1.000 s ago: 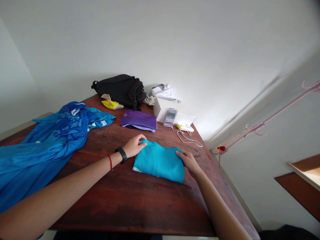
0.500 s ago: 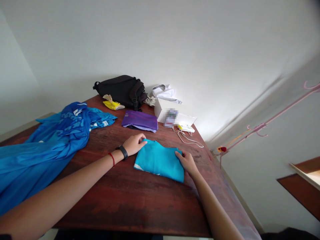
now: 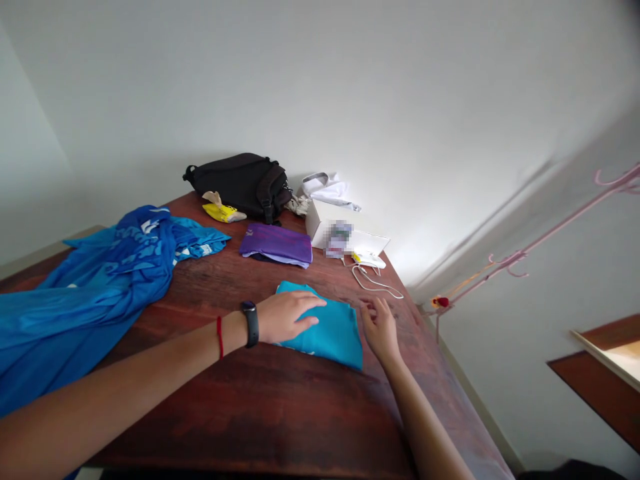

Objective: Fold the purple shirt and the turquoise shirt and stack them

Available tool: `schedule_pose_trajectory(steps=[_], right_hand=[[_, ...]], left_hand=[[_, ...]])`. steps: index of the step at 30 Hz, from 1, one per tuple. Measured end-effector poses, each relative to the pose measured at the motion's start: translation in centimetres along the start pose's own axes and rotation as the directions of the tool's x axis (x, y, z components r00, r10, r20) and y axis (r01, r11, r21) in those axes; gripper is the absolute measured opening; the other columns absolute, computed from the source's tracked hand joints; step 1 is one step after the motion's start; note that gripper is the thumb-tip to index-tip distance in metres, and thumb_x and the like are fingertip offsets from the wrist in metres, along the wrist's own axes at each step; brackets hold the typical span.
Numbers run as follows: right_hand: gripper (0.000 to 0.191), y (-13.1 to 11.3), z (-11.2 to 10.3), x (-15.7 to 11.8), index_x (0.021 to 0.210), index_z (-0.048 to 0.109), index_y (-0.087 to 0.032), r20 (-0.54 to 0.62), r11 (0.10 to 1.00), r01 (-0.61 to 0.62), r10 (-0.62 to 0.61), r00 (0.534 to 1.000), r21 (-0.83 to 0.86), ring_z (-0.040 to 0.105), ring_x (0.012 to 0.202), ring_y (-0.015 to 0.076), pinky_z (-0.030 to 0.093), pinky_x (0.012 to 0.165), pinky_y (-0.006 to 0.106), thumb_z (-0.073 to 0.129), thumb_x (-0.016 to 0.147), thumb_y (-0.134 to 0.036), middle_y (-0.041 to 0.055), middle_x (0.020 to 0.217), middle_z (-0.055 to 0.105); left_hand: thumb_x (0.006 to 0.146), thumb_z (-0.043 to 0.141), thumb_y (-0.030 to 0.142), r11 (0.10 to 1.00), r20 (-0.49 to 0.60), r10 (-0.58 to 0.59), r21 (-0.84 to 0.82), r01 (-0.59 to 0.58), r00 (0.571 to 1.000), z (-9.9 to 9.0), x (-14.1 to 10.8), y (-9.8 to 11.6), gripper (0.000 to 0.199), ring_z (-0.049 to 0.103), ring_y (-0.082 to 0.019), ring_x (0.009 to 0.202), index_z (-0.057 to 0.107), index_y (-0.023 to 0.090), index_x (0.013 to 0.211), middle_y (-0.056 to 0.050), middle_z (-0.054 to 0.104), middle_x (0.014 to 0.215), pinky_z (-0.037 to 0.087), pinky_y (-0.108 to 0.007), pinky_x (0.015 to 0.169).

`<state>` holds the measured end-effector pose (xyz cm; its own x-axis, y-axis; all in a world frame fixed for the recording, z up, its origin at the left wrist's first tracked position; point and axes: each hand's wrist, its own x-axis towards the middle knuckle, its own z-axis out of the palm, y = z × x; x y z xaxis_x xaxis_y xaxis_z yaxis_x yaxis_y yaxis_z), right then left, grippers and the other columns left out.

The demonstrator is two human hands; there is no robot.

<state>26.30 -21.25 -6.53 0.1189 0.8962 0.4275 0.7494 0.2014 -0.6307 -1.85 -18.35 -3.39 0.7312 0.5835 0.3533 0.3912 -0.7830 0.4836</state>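
A turquoise garment (image 3: 330, 333), folded into a compact rectangle, lies on the dark red-brown wooden table (image 3: 240, 413). My left hand (image 3: 287, 315) is over its left half with the fingers stretched out, hiding part of the cloth; whether the palm presses on it I cannot tell. Just past the garment's right edge is my right hand (image 3: 380, 327), its fingers loosely curled and apart, with nothing between them. Behind the garment rests a folded purple garment (image 3: 277, 244). To the left, a heap of loose blue clothes (image 3: 125, 273) spreads over the table.
At the back lie a black backpack (image 3: 235, 183), a yellow packet (image 3: 220, 212) and white cloth (image 3: 330, 188). A white box (image 3: 316, 223) stands right of them, with a white cable (image 3: 375, 287) before it. A pink rack with hooks (image 3: 550, 237) runs beside the table's right edge.
My left hand has let go of the garment's far left corner and moved over the cloth, its fingers now extended. My right hand has released the right edge and sits just beside it.
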Motion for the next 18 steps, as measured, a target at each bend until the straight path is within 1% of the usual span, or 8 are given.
schedule_pose_trajectory(steps=[1,3,5,8,10,12,15,18], right_hand=[[0.033,-0.9,-0.3,-0.1,0.103,0.065,-0.017,0.004,0.999,0.043,-0.043,0.999,-0.025,0.063,0.089,0.0239,0.053,0.075,0.035,0.044,0.095,-0.041,0.012,0.104,0.064],[0.03,-2.9,-0.5,-0.3,0.105,0.066,-0.019,0.078,0.986,0.143,-0.137,0.988,-0.087,0.062,0.096,0.025,0.052,0.085,0.039,0.043,0.097,-0.035,0.0114,0.106,0.064],[0.03,-4.5,-0.1,-0.6,0.111,0.066,-0.019,0.207,0.963,0.242,-0.215,0.955,-0.118,0.06,0.104,0.0259,0.049,0.094,0.042,0.041,0.098,-0.029,0.0116,0.11,0.064],[0.037,-5.5,1.7,-0.9,0.129,0.061,-0.019,0.351,0.937,0.333,-0.278,0.894,-0.106,0.052,0.126,0.0267,0.042,0.108,0.045,0.039,0.099,-0.025,0.0127,0.131,0.059],[0.043,-5.1,3.0,-1.1,0.14,0.053,-0.018,0.405,0.932,0.348,-0.28,0.871,-0.104,0.04,0.14,0.0272,0.035,0.115,0.048,0.037,0.1,-0.026,0.0125,0.146,0.05],[0.048,-4.1,4.0,-1.2,0.147,0.045,-0.018,0.451,0.936,0.331,-0.243,0.859,-0.125,0.03,0.147,0.0291,0.03,0.117,0.052,0.037,0.102,-0.031,0.0125,0.155,0.041],[0.054,-2.5,4.7,-1.4,0.152,0.039,-0.02,0.492,0.941,0.293,-0.176,0.853,-0.172,0.022,0.15,0.0319,0.026,0.117,0.058,0.038,0.102,-0.042,0.0123,0.159,0.034],[0.057,-1.7,4.7,-1.5,0.153,0.037,-0.023,0.498,0.937,0.284,-0.151,0.854,-0.203,0.018,0.151,0.0307,0.023,0.119,0.057,0.035,0.103,-0.049,0.0098,0.161,0.029]], left_hand=[[0.096,0.054,0.034,1.0,0.042,0.003,0.014,-0.004,0.999,0.5,0.3,0.5,0.041,0.052,-0.028,0.13,0.058,0.021,0.134,-0.009,0.061,0.136,0.039,-0.04,0.11],[0.098,0.051,0.038,0.996,0.074,-0.034,0.086,0.028,0.997,1.8,0.8,0.8,0.043,0.045,-0.033,0.136,0.057,0.019,0.136,-0.012,0.058,0.14,0.036,-0.047,0.111],[0.099,0.047,0.04,0.981,0.065,-0.097,0.175,0.084,0.993,3.2,1.3,0.3,0.045,0.038,-0.036,0.141,0.056,0.019,0.137,-0.014,0.052,0.146,0.031,-0.052,0.112],[0.099,0.044,0.047,0.95,0.024,-0.189,0.258,0.176,0.982,4.8,1.5,-1.1,0.05,0.033,-0.037,0.144,0.052,0.021,0.141,-0.013,0.045,0.151,0.028,-0.055,0.112],[0.099,0.043,0.049,0.942,0.012,-0.215,0.268,0.204,0.977,5.3,1.3,-1.7,0.052,0.032,-0.037,0.144,0.05,0.021,0.143,-0.013,0.043,0.153,0.027,-0.056,0.112],[0.099,0.043,0.049,0.942,0.012,-0.22,0.262,0.209,0.975,5.3,1.0,-2.0,0.055,0.031,-0.038,0.145,0.048,0.019,0.145,-0.013,0.04,0.155,0.027,-0.056,0.113],[0.097,0.046,0.05,0.935,0.009,-0.241,0.27,0.23,0.971,5.1,0.7,-2.1,0.061,0.03,-0.037,0.145,0.045,0.017,0.148,-0.014,0.036,0.157,0.024,-0.056,0.116],[0.095,0.046,0.058,0.921,-0.004,-0.277,0.284,0.267,0.961,5.0,0.7,-2.3,0.065,0.029,-0.036,0.146,0.046,0.02,0.148,-0.014,0.033,0.158,0.021,-0.056,0.117]])
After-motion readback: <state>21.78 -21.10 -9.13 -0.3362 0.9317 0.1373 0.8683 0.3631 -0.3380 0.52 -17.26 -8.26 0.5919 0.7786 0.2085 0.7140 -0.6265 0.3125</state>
